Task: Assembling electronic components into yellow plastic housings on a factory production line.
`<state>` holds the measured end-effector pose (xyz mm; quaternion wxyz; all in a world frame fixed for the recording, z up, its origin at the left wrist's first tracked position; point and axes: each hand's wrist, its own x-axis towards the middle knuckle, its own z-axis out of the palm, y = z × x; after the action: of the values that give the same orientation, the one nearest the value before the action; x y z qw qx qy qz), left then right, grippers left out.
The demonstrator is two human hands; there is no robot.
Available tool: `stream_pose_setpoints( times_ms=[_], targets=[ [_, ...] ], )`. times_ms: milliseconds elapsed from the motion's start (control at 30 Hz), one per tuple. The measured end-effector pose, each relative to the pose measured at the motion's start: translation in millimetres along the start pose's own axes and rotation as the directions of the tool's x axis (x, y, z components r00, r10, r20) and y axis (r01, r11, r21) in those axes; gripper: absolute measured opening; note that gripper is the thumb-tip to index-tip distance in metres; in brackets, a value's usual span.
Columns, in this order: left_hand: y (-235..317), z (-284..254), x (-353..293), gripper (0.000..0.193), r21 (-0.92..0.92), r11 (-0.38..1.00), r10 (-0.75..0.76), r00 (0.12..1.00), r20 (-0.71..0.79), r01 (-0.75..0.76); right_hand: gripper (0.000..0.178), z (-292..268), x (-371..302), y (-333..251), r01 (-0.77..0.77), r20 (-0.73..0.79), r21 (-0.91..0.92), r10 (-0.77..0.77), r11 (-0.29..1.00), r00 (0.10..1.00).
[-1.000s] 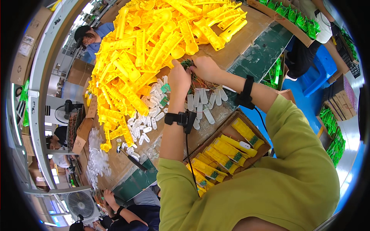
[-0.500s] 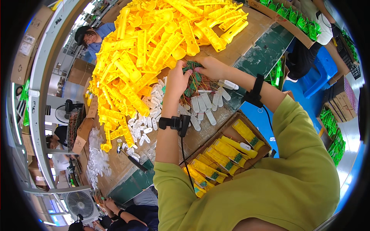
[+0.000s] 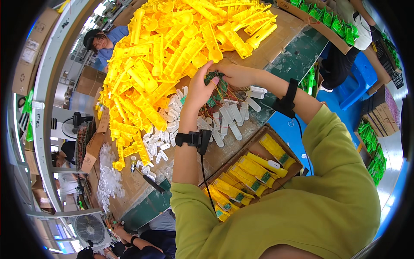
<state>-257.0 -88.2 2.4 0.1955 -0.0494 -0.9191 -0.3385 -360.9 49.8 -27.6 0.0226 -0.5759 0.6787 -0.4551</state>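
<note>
At the near foot of the yellow heap, my hands meet over a tangle of small green circuit boards (image 3: 211, 102) with thin red and dark wires. My left hand (image 3: 199, 90) has its thumb against a green board, its fingers reaching up behind it. Close beside it, my right hand (image 3: 238, 75) has its fingers bent over the same boards and wires; its fingertips are partly hidden. Flat white plastic strips (image 3: 233, 113) lie just below the tangle. Yellow plastic housings (image 3: 172, 52) are piled high beyond my hands.
Small white parts (image 3: 166, 142) lie left of my left forearm, with a dark-handled tool (image 3: 148, 180). A cardboard box (image 3: 294, 151) near me holds yellow housings with green boards. Clear plastic pieces (image 3: 110, 177) lie farther left. A co-worker (image 3: 105, 45) sits beyond the heap; a blue stool (image 3: 362, 80) stands at right.
My left hand has shifted slightly, its fingers now straighter and pointing up. The right hand has moved a little lower right. Some white strips beneath the tangle have shifted.
</note>
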Motion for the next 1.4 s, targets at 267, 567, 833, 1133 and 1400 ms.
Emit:
stream_pose_setpoints(
  times_ms=[267, 567, 833, 1133, 1400],
  targets=[
    [26, 10, 9, 0.022, 0.535, 0.820, -0.212, 0.976, -0.044, 0.202, 0.026, 15, 10, 7, -0.314, -0.033, -0.224, 0.315, 0.923, 0.949],
    [1, 0, -18, 0.042, 0.476, 0.858, -0.135, 0.979, -0.156, 0.194, 0.034, -4, 2, -3, -0.563, 0.325, 0.066, 0.516, 0.824, 0.793],
    [17, 3, -28, 0.045, -0.124, 0.965, -0.225, 0.973, 0.047, 0.229, 0.032, 2, -16, -5, -0.210, -0.119, 0.495, 0.305, 0.843, 0.945],
    [29, 19, -11, 0.027, 0.518, 0.800, -0.328, 0.944, -0.043, 0.302, 0.032, 24, -13, -9, -0.299, -0.206, -0.019, 0.289, 0.954, 0.935],
    [16, 32, -2, 0.016, 0.602, 0.731, -0.263, 0.947, -0.185, 0.320, 0.031, 28, 0, -5, -0.212, -0.238, -0.279, 0.147, 0.937, 0.960]
  ],
)
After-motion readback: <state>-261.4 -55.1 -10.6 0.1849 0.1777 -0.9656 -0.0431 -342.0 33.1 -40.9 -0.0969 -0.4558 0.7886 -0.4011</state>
